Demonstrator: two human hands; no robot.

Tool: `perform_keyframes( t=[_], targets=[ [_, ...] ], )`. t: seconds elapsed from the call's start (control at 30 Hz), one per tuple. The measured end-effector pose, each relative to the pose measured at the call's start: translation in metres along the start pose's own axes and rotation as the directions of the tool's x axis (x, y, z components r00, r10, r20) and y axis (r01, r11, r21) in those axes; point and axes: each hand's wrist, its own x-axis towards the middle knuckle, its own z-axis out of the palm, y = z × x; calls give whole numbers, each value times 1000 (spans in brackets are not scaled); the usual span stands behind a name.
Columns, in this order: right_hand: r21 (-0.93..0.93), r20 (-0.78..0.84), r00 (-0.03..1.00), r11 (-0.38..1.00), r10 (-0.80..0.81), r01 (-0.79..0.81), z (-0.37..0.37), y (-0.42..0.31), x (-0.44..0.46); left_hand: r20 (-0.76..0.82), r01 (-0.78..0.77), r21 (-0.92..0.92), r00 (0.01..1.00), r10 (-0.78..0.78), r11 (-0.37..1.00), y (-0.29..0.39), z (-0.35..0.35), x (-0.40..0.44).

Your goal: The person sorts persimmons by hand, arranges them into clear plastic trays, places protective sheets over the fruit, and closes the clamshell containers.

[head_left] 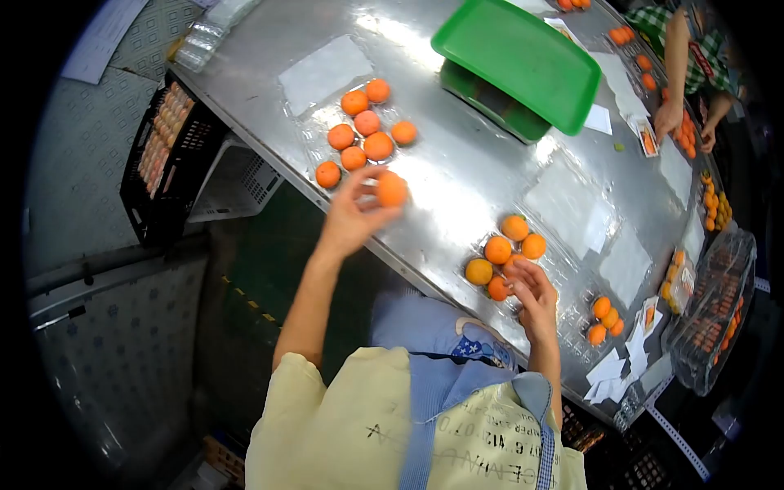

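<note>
My left hand [354, 214] is closed on an orange-coloured citrus fruit [392, 189], held above the near edge of the metal table. Beyond it, several similar fruits [377, 147] sit in rows on a clear plastic tray [314, 149]. My right hand [536, 299] is at a second group, its fingers curved and apart beside a fruit [498, 288]. Those fingers partly cover another fruit [514, 263], and whether they touch it is hard to tell. A yellower fruit [478, 271] lies at this group's left side, with clear plastic packaging [559, 269] to the right.
A green lid [518, 61] rests askew on a green bin at the back. Several fruits [603, 308] and white papers [608, 376] lie right. Another person's hands [670, 119] work across the table. A black crate [147, 188] stands left, beyond the table edge [269, 151].
</note>
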Motion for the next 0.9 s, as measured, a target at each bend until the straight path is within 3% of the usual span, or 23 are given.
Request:
perform_keyframes(
  t=[0.03, 0.1, 0.17, 0.27, 0.37, 0.47, 0.57, 0.77, 0.87, 0.9],
  targets=[
    [-1, -20, 1000, 1000, 3, -3, -2, 1, 0, -82, -136, 117, 986, 146, 984, -6, -21, 9],
    [-1, -65, 998, 1000, 16, -16, -4, 4, -1, -192, -43, 164, 979, 75, 986, -19, -66, 26],
    [-13, -64, 997, 999, 39, -40, -3, 4, -1, -306, 36, 398, 947, 95, 917, -28, -97, 43],
    [-30, -36, 998, 998, 55, -56, 0, 9, 0, -313, 86, 647, 936, 161, 758, -32, -117, 59],
    [-17, -21, 997, 998, 67, -68, 7, 15, 0, -330, 121, 744, 922, 204, 657, -37, -122, 71],
    [-33, -19, 997, 996, 77, -77, 11, 16, -4, -306, 149, 780, 938, 164, 607, -42, -128, 79],
    [-41, -25, 996, 995, 86, -87, 11, 15, -7, -318, 208, 725, 947, 52, 656, -42, -131, 86],
    [-37, -47, 995, 996, 83, -85, 10, 17, -9, -237, 166, 739, 971, 21, 653, -46, -139, 97],
    [-33, -48, 995, 996, 83, -84, 10, 18, -8, -261, 191, 583, 965, -40, 790, -71, -161, 108],
    [-33, -49, 996, 996, 81, -83, 10, 18, -8, -254, 188, 600, 967, -39, 778, -64, -157, 105]
  ],
)
